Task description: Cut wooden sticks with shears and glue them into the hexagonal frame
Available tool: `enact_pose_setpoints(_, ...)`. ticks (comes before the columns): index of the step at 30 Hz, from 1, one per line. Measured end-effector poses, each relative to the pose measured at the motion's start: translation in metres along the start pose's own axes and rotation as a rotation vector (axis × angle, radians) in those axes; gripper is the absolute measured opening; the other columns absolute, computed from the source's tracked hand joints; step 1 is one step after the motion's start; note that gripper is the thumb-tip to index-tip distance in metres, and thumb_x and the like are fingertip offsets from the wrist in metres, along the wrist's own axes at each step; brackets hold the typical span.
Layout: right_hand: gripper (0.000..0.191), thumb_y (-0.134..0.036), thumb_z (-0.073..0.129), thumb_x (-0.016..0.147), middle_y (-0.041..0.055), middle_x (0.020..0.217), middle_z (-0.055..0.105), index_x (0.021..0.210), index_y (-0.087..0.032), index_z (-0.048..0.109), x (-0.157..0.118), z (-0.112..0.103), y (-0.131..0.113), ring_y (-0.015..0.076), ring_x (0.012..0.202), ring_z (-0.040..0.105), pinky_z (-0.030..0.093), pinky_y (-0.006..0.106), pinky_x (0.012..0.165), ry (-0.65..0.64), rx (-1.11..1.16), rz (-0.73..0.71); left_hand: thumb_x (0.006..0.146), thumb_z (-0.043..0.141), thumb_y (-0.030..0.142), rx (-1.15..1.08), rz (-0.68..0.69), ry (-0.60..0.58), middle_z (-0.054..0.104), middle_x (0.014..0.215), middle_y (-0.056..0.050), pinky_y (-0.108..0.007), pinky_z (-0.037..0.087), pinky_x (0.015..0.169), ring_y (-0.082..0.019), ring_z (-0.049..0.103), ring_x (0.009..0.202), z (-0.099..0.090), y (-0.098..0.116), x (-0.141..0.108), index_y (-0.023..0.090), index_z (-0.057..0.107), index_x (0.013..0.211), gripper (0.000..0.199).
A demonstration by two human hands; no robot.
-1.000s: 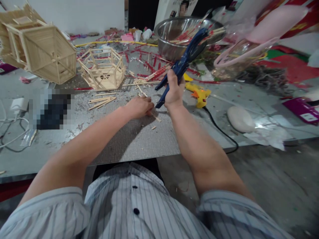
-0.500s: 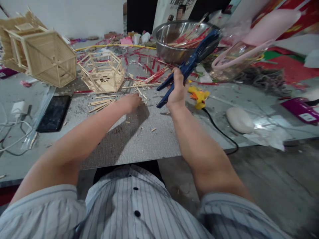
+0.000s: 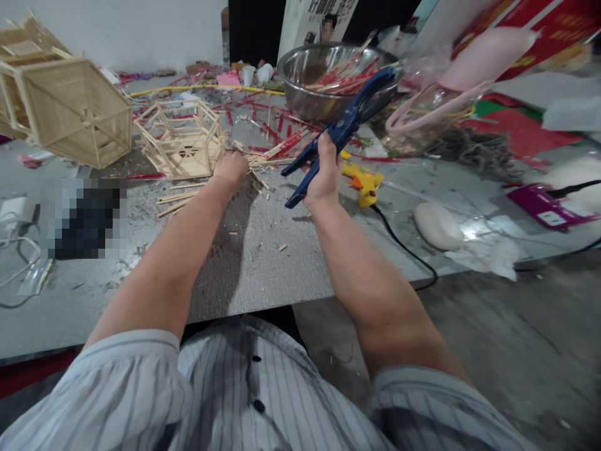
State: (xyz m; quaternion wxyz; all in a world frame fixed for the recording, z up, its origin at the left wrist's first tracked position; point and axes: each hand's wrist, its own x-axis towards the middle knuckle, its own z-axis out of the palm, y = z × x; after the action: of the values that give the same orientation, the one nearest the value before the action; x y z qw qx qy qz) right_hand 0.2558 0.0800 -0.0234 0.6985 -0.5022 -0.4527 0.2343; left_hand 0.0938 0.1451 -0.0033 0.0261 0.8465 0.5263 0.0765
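My right hand is wrapped around a long blue shears-like tool. Its two straight arms spread apart toward the lower left and its broad dark-backed end points up and right. My left hand is over small wooden sticks, right beside an open hexagonal stick frame. Its fingers are curled downward, and whatever is in them is hidden behind the hand. More loose sticks lie in front of the frame. A yellow glue gun rests just right of my right hand.
At the left stands a larger hexagonal stick model. A steel bowl with red sticks, a pink-handled basket, a white mouse-like object and a purple box are on the table. Stick offcuts and red scraps are scattered about.
My left hand has shifted up and left, closer to the stick frame. The right hand keeps hold of the blue tool. The whole view has moved slightly.
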Motion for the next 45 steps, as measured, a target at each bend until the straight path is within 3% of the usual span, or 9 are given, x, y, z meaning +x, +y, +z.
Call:
enact_pose_setpoints(8,0.056,-0.064,0.022,0.090,0.0109,0.102,0.063,0.113,-0.026,0.055,0.001,-0.001,0.001,0.0254,0.094,0.065,0.054,0.043,0.079,-0.062,-0.166,0.000,0.087,0.037,0.000,0.114,-0.056,-0.059,0.061,0.120,-0.023,-0.040,0.046,0.095,-0.032,0.056,0.119,-0.005,0.004,-0.004,0.002,0.065,0.112,0.038)
enact_pose_setpoints(13,0.048,-0.070,0.029,0.081,0.0075,0.087,0.057,0.089,-0.027,0.049,-0.003,-0.003,-0.012,0.0227,0.086,0.062,0.052,0.039,0.077,-0.095,-0.071,0.017,0.088,0.040,0.003,0.039,-0.032,-0.028,0.065,0.112,-0.022,-0.038,0.045,0.095,-0.031,0.059,0.115,-0.015,0.004,-0.009,0.003,0.067,0.104,0.031)
enact_pose_setpoints(16,0.040,-0.066,0.041,0.073,0.0020,0.071,0.049,0.078,-0.027,0.043,-0.008,-0.004,-0.023,0.0190,0.065,0.057,0.051,0.038,0.069,-0.211,0.087,0.062,0.094,0.042,0.018,-0.099,-0.052,-0.018,0.069,0.094,-0.015,-0.034,0.051,0.083,-0.023,0.067,0.095,-0.025,0.007,-0.026,0.009,0.067,0.099,0.027)
enact_pose_setpoints(18,0.037,-0.062,0.048,0.068,0.0006,0.068,0.048,0.077,-0.027,0.046,-0.014,-0.004,-0.030,0.0180,0.060,0.054,0.051,0.038,0.066,-0.330,0.136,0.096,0.095,0.042,0.016,-0.417,-0.103,-0.090,0.070,0.088,-0.012,-0.030,0.052,0.074,-0.016,0.068,0.079,-0.031,0.009,-0.044,0.009,0.065,0.099,0.024)
enact_pose_setpoints(24,0.027,-0.048,0.060,0.067,0.0032,0.088,0.063,0.083,-0.027,0.059,-0.036,0.000,-0.041,0.0192,0.070,0.059,0.051,0.039,0.075,-0.595,0.196,0.103,0.096,0.044,0.015,-0.825,-0.169,-0.248,0.071,0.098,-0.012,-0.026,0.054,0.070,-0.011,0.069,0.076,-0.032,0.007,-0.101,0.012,0.056,0.100,0.013)
enact_pose_setpoints(30,0.028,-0.042,0.067,0.069,0.0008,0.089,0.066,0.090,-0.023,0.066,-0.046,0.000,-0.043,0.0174,0.080,0.059,0.046,0.032,0.077,-0.820,0.173,0.115,0.092,0.047,0.011,-0.988,-0.173,-0.314,0.071,0.093,-0.010,-0.024,0.052,0.067,-0.010,0.067,0.072,-0.025,0.000,-0.120,0.012,0.058,0.103,0.016)
enact_pose_setpoints(36,0.040,-0.048,0.067,0.064,-0.0005,0.078,0.059,0.093,-0.022,0.062,-0.047,0.002,-0.051,0.0179,0.077,0.054,0.044,0.034,0.075,-0.858,0.049,-0.050,0.084,0.057,0.012,-1.138,-0.038,-0.203,0.065,0.070,-0.001,-0.020,0.043,0.057,-0.007,0.056,0.057,-0.011,-0.006,-0.117,0.012,0.065,0.092,0.011)
enact_pose_setpoints(39,0.040,-0.044,0.069,0.062,0.0033,0.088,0.059,0.093,-0.020,0.060,-0.047,0.006,-0.049,0.0202,0.083,0.057,0.046,0.036,0.077,-0.896,0.031,-0.152,0.079,0.062,0.012,-1.242,0.042,-0.131,0.062,0.065,0.000,-0.021,0.044,0.057,-0.007,0.056,0.057,0.004,-0.009,-0.110,0.013,0.059,0.077,0.003)
enact_pose_setpoints(45,0.044,-0.044,0.065,0.068,0.0091,0.109,0.060,0.104,-0.022,0.057,-0.049,0.008,-0.043,0.0221,0.093,0.057,0.048,0.040,0.087,-0.940,-0.031,-0.246,0.078,0.061,0.012,-1.278,0.135,0.016,0.061,0.070,0.000,-0.026,0.048,0.064,-0.012,0.060,0.065,0.025,-0.014,-0.105,0.020,0.049,0.078,0.014)
